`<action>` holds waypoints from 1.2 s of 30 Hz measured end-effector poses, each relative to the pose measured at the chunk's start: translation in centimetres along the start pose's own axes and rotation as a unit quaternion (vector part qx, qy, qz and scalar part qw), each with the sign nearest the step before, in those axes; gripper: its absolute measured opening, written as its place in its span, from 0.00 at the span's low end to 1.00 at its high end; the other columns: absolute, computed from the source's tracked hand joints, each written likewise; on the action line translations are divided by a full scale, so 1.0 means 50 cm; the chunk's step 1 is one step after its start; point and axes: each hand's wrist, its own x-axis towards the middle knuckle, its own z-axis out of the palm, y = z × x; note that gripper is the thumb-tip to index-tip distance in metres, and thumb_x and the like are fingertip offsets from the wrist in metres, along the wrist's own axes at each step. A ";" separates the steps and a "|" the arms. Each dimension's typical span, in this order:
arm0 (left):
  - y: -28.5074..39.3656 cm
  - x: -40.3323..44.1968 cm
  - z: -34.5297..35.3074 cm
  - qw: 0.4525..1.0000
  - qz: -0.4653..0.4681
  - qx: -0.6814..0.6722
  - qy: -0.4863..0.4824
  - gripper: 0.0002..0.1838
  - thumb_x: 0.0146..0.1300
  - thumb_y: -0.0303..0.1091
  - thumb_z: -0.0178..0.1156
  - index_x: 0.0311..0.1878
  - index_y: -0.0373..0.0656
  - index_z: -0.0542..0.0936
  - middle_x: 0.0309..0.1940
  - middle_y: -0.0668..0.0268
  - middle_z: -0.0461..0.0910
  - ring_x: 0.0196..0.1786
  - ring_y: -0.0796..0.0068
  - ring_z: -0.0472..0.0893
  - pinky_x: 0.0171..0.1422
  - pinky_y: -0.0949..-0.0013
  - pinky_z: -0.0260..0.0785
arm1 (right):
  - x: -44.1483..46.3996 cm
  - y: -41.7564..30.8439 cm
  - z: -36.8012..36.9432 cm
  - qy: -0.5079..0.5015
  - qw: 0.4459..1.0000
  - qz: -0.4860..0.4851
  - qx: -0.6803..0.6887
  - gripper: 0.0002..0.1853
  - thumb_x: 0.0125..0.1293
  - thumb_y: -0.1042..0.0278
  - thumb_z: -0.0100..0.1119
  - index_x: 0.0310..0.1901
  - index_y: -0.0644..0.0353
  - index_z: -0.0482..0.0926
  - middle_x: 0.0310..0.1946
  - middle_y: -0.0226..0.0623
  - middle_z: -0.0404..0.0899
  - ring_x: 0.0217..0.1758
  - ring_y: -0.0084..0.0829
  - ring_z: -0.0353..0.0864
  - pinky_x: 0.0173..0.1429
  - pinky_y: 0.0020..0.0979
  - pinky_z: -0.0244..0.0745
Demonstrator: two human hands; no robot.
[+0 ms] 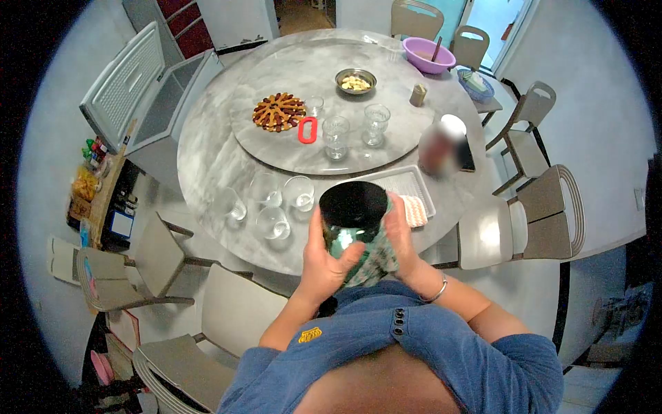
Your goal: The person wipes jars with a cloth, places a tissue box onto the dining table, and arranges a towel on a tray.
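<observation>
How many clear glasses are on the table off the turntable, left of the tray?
4, clustered: leftmost glass, back glass, rightmost glass, and front glass nearest the table's edge. The held container might hide another.

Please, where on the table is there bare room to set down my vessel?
Free: the left of the table, between its edge and the turntable; also the turntable's back, behind the brown patterned mat. Crowded: the near left, with four glasses, and near right, with the tray.

A container is between the hands at the near edge of the desk; four glasses are to its left, a tray behind right. On the turntable, a trivet lies left of two goblets, a bowl behind them.
</observation>
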 end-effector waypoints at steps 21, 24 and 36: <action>-0.122 0.018 -0.027 0.927 0.331 0.152 0.090 0.56 0.36 0.49 0.71 0.61 0.32 0.47 0.55 0.54 0.62 0.57 0.62 0.65 0.62 0.63 0.56 | -0.008 0.037 0.048 0.075 0.827 0.355 0.430 0.22 0.63 0.48 0.40 0.47 0.57 0.71 0.45 0.35 0.74 0.47 0.34 0.73 0.52 0.37 0.68; -0.137 0.015 -0.031 0.946 0.300 0.086 0.092 0.57 0.35 0.48 0.72 0.61 0.32 0.46 0.55 0.53 0.62 0.57 0.61 0.66 0.62 0.63 0.56 | -0.010 0.032 0.022 0.051 0.986 0.154 0.024 0.24 0.65 0.52 0.41 0.54 0.63 0.63 0.48 0.41 0.70 0.48 0.34 0.72 0.53 0.33 0.65; -0.106 0.005 -0.003 0.978 0.207 -0.014 0.015 0.57 0.32 0.46 0.74 0.60 0.31 0.48 0.54 0.51 0.63 0.56 0.61 0.67 0.61 0.63 0.58 | 0.046 -0.098 0.016 0.035 0.995 -0.050 -0.075 0.21 0.67 0.61 0.32 0.48 0.72 0.67 0.45 0.44 0.71 0.50 0.29 0.67 0.56 0.27 0.58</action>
